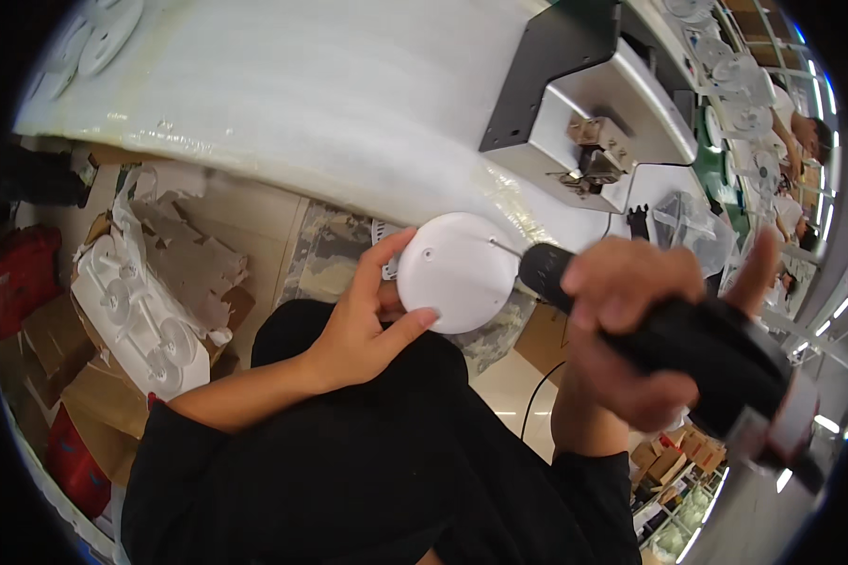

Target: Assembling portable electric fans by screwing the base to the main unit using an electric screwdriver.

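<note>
A white round plastic cover with small screw holes is tilted up over my lap. My left hand grips it by the left rim, thumb on its face and the other fingers behind. My right hand is wrapped round a black power screwdriver, with the index finger stretched out. The tool's thin bit reaches the hole at the upper right of the cover. Whether a screw sits at its tip is too small to tell.
Beyond the cover runs a white worktable bearing a metal screw feeder at right. White round parts lie far left. On the left, a white tray with clear discs rests by cardboard boxes. Other people sit far right.
</note>
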